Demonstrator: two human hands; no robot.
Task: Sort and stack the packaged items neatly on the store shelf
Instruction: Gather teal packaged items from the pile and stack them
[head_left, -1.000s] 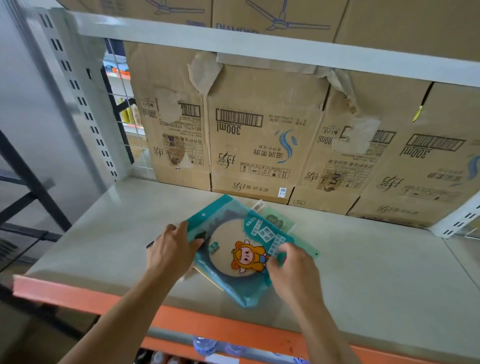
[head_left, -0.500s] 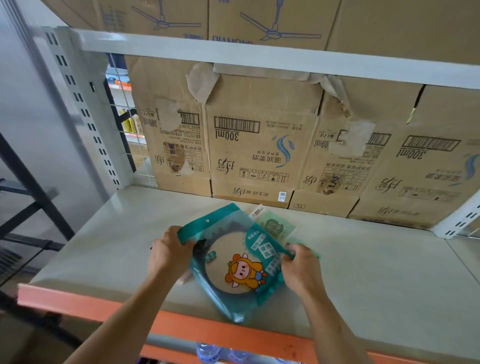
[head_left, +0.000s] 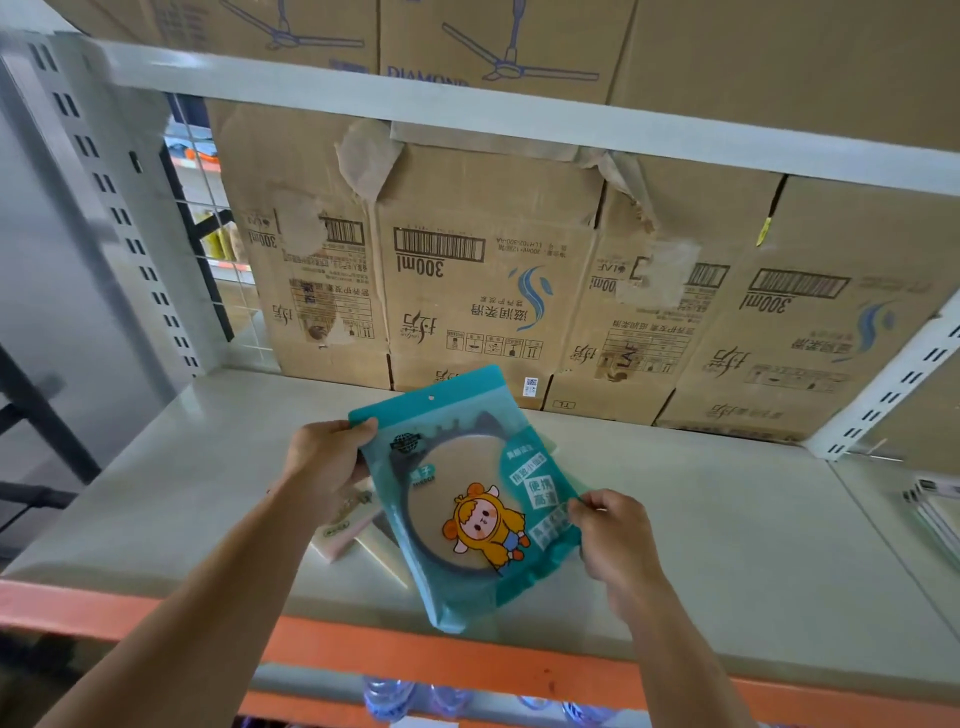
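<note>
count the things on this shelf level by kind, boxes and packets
cardboard boxes: 4
teal packet, held: 1
pale packets partly hidden beneath it: at least 2
total: at least 7

Cardboard boxes (head_left: 483, 291) fill the frame's middle behind a pale shelf (head_left: 753, 545); an orange beam (head_left: 389, 660) crosses the bottom, grey wall (head_left: 31, 234) left.

upside-down cardboard boxes (head_left: 483, 291) line the back, fan cartons (head_left: 493, 47) above, bottles (head_left: 387, 696) below.
</note>
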